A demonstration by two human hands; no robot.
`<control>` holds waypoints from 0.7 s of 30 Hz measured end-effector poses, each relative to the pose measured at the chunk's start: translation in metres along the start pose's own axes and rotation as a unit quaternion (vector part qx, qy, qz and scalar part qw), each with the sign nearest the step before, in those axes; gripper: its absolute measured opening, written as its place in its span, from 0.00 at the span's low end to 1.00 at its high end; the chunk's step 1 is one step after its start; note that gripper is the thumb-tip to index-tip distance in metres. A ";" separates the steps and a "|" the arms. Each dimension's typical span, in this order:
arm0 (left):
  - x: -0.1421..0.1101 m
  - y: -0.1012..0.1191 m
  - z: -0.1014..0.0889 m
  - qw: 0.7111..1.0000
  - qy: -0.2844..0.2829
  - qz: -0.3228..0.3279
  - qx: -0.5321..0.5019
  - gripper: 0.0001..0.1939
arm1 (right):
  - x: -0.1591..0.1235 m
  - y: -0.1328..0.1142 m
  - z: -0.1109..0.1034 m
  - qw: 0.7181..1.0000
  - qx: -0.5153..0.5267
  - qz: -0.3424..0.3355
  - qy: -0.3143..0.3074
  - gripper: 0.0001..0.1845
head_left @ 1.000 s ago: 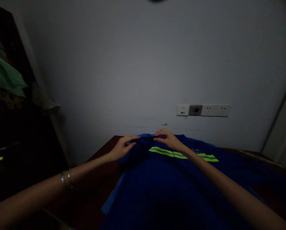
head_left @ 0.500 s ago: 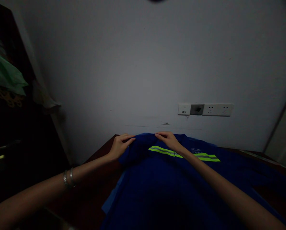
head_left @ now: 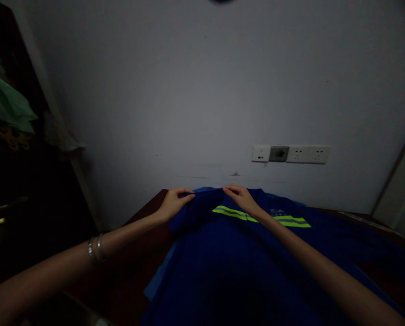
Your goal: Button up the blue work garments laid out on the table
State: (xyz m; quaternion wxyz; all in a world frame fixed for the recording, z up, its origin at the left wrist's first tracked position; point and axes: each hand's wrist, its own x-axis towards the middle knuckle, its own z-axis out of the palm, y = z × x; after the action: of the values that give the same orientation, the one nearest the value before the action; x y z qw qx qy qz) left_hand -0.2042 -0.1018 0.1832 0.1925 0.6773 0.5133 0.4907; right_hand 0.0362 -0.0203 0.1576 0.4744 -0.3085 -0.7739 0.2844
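A dark blue work shirt (head_left: 229, 262) with a neon yellow reflective stripe (head_left: 290, 221) lies spread on a dark brown table (head_left: 144, 216). My left hand (head_left: 173, 203) pinches the shirt's far edge near the collar, fingers closed on the cloth. My right hand (head_left: 240, 197) pinches the same far edge a little to the right, just above the stripe. Two bangles sit on my left wrist (head_left: 95, 248). Both forearms reach forward across the shirt.
A grey wall stands right behind the table, with a row of white sockets (head_left: 291, 154) at the right. A dark shelf unit with a green cloth (head_left: 5, 105) fills the left side. A door frame (head_left: 392, 181) edges the right.
My hands have drawn slightly apart along the shirt's far edge and lifted it a little; the left hand shifted left. The shirt's body has stayed put.
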 end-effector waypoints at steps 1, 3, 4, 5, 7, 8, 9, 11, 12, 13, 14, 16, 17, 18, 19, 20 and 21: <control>0.001 0.003 0.001 1.000 -0.004 0.003 -0.001 0.10 | 0.002 -0.001 0.000 1.000 0.002 0.018 0.002 0.18; 0.004 0.011 0.005 1.000 -0.010 0.010 0.002 0.09 | 0.009 -0.006 0.000 0.997 0.024 0.069 -0.006 0.16; 0.005 0.015 0.008 1.000 -0.009 0.015 0.004 0.09 | 0.013 -0.010 0.000 0.994 0.044 0.100 -0.011 0.15; 0.006 0.020 0.011 1.000 -0.007 0.021 0.005 0.08 | 0.017 -0.016 0.000 0.989 0.066 0.132 -0.012 0.13; 0.007 0.029 0.019 0.999 -0.006 0.034 -0.001 0.08 | 0.025 -0.028 -0.001 0.976 0.107 0.192 -0.007 0.10; 0.007 0.033 0.023 0.999 -0.008 0.040 -0.005 0.07 | 0.029 -0.034 -0.002 0.969 0.120 0.214 -0.005 0.09; 0.007 0.036 0.027 0.999 -0.011 0.047 -0.008 0.07 | 0.032 -0.040 -0.004 0.965 0.130 0.229 -0.004 0.08; 0.008 0.042 0.034 0.998 -0.014 0.067 -0.006 0.07 | 0.037 -0.050 -0.008 0.960 0.139 0.244 -0.005 0.10; 0.008 0.044 0.037 0.997 -0.012 0.082 -0.002 0.07 | 0.039 -0.053 -0.010 0.959 0.140 0.245 -0.005 0.12; 0.009 0.047 0.041 0.995 -0.009 0.098 0.001 0.07 | 0.040 -0.056 -0.013 0.960 0.136 0.244 -0.005 0.14; 0.010 0.049 0.044 0.994 -0.008 0.113 0.002 0.07 | 0.042 -0.058 -0.016 0.961 0.128 0.244 -0.003 0.15; 0.012 0.056 0.049 0.990 -0.030 0.137 -0.007 0.07 | 0.044 -0.060 -0.025 0.964 0.101 0.247 0.000 0.12; 0.012 0.061 0.052 0.988 -0.053 0.143 -0.015 0.07 | 0.044 -0.060 -0.030 0.965 0.084 0.249 0.003 0.10; 0.013 0.065 0.054 0.986 -0.080 0.147 -0.025 0.08 | 0.043 -0.060 -0.037 0.965 0.070 0.252 0.009 0.08; 0.012 0.070 0.056 0.983 -0.107 0.148 -0.034 0.08 | 0.042 -0.060 -0.045 0.965 0.061 0.255 0.016 0.07; 0.012 0.075 0.058 0.980 -0.129 0.147 -0.040 0.09 | 0.039 -0.059 -0.055 0.964 0.058 0.257 0.025 0.06; 0.012 0.079 0.059 0.978 -0.146 0.144 -0.041 0.10 | 0.036 -0.057 -0.067 0.963 0.062 0.262 0.035 0.06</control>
State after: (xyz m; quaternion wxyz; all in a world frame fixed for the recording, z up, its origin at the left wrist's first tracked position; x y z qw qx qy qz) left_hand -0.1140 -0.1086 0.2228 0.2198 0.8002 0.3562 0.4295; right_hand 0.0720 -0.0210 0.2454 0.4286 -0.4801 -0.6299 0.4347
